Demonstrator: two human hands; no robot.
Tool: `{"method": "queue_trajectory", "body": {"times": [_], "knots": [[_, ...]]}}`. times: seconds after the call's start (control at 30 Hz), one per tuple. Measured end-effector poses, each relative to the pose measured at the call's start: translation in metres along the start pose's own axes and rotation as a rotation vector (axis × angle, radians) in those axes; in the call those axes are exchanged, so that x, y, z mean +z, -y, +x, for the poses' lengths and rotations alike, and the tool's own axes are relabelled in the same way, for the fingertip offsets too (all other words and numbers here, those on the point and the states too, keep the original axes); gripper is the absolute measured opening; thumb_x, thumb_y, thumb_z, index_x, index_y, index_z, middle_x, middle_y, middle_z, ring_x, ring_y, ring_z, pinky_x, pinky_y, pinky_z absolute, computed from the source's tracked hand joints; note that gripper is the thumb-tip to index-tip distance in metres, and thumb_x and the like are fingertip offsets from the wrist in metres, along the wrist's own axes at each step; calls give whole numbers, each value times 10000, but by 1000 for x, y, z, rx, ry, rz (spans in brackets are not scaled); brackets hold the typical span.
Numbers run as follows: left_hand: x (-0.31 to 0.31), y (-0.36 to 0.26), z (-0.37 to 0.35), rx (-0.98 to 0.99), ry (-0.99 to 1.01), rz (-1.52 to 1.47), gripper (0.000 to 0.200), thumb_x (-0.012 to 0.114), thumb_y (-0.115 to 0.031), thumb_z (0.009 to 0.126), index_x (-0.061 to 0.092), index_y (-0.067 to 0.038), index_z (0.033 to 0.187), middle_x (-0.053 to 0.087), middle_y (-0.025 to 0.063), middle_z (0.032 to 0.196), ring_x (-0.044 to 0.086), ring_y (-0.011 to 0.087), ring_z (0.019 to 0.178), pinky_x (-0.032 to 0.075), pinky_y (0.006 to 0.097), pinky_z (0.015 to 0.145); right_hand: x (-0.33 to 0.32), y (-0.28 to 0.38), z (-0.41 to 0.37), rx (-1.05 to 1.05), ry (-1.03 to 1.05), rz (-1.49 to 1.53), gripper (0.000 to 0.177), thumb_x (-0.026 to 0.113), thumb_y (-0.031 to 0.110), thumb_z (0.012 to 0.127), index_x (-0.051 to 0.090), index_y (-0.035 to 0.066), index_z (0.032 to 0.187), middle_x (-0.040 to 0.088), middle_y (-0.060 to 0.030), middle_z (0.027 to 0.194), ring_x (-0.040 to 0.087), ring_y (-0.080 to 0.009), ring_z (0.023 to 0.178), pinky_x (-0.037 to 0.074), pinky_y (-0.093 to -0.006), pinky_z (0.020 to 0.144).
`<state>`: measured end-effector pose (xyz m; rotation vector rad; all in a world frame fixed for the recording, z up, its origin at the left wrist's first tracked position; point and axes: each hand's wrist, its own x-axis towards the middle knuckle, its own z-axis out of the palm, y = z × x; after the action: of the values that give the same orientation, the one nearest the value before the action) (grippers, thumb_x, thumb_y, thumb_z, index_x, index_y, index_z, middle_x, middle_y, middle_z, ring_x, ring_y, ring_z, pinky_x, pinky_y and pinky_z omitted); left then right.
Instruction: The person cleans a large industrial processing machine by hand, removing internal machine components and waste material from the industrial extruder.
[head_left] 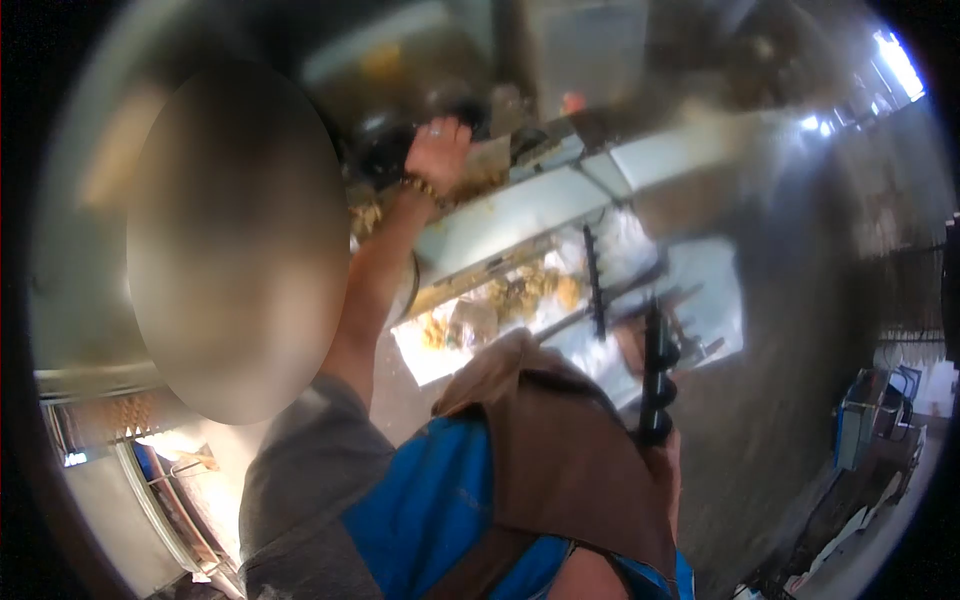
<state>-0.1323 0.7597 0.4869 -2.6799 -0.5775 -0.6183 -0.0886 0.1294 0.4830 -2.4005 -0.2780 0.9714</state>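
Note:
A bare arm runs up from a grey sleeve point(310, 460), and at its end is my left hand point(437, 152), with a ring and a beaded bracelet point(421, 187). Its fingers look curled over something at the pale counter point(500, 218). Dark, smeared shapes point(385, 145) lie around them. A strip of skin, apparently my right hand point(672, 475), shows beside the brown apron point(580, 460), below a black knobbed bar point(655, 370). Its fingers are hidden. Blue cloth point(430, 490) shows beside the apron.
A large blurred oval point(235, 250) covers the left side. Beneath the counter, a lit white surface point(420, 365) carries yellowish pieces point(540, 292). Another slim black bar point(595, 280) stands near it. Grey floor point(760, 440) stretches right toward a blue-framed object point(855, 420).

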Motion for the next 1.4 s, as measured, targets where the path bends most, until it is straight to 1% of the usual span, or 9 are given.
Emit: {"method": "queue_trajectory", "body": {"times": [0.23, 0.3, 0.5, 0.73, 0.83, 0.93, 1.03, 1.3, 1.4], "knots": [[1, 3, 14, 66, -128, -44, 278, 702, -342, 872, 569, -98, 889, 615, 95, 871, 630, 273, 857, 566, 409, 675, 1, -26, -13, 73, 65, 63, 480, 810, 225, 767, 666, 33, 1182, 714, -150, 1024, 661, -208, 959, 504, -376, 836], [1, 4, 17, -12, 16, -17, 290, 689, -359, 900, 574, -93, 892, 648, 123, 919, 661, 291, 881, 584, 411, 678, 8, -40, -16, -69, -112, 132, 309, 826, 166, 711, 691, 10, 941, 709, -81, 778, 668, -183, 739, 533, -368, 711], [-8, 20, 23, 24, 221, -18, 413, 496, -467, 1013, 583, -120, 1217, 732, 151, 883, 719, 310, 741, 546, 439, 543, -8, -13, -46, 90, -99, 21, 315, 813, 152, 711, 689, 15, 966, 714, -81, 805, 671, -174, 747, 534, -361, 710], [-12, -21, -2, -342, 95, -84, 417, 505, -498, 1006, 623, -99, 981, 718, 173, 912, 707, 353, 734, 532, 474, 554, -14, -34, -50, 162, -76, -54, 306, 808, 147, 705, 697, 31, 966, 721, -73, 809, 684, -167, 753, 534, -349, 689], [-22, -60, -33, -274, -262, -211, 437, 501, -507, 1017, 595, -86, 945, 692, 140, 808, 666, 287, 618, 489, 405, 501, -11, -64, -39, 83, -7, 6, 358, 828, 143, 677, 692, 48, 995, 717, -54, 795, 687, -168, 745, 541, -349, 681], [-36, -108, -66, -1142, 63, -1790, 378, 554, -479, 1009, 518, -118, 903, 401, -39, 671, 357, 76, 500, 287, 252, 423, 8, -122, -21, 45, 46, 132, 371, 843, 146, 661, 688, 52, 985, 711, -43, 774, 682, -166, 726, 548, -359, 673], [-12, -143, -108, -1098, 301, -2210, 360, 565, -466, 1002, 512, -123, 906, 443, -35, 725, 358, 65, 516, 281, 226, 423, 11, -142, -8, -5, 64, 124, 329, 839, 160, 687, 684, 46, 953, 710, -55, 768, 681, -163, 714, 544, -361, 664], [38, -270, -198, -1070, 743, -2485, 245, 474, -336, 1068, 541, -117, 979, 494, -31, 785, 350, 55, 498, 237, 204, 396, 28, -212, 35, -36, 4, -56, 598, 890, 153, 590, 638, 53, 1124, 710, -127, 993, 694, -279, 913, 540, -419, 805], [41, -321, -214, -1456, 811, -2243, 361, 534, -356, 1037, 476, -154, 743, 436, -43, 623, 310, 52, 438, 203, 232, 363, 45, -269, 58, -8, -12, -14, 632, 876, 122, 562, 630, 35, 1138, 688, -158, 1064, 678, -325, 986, 533, -426, 870]]}}
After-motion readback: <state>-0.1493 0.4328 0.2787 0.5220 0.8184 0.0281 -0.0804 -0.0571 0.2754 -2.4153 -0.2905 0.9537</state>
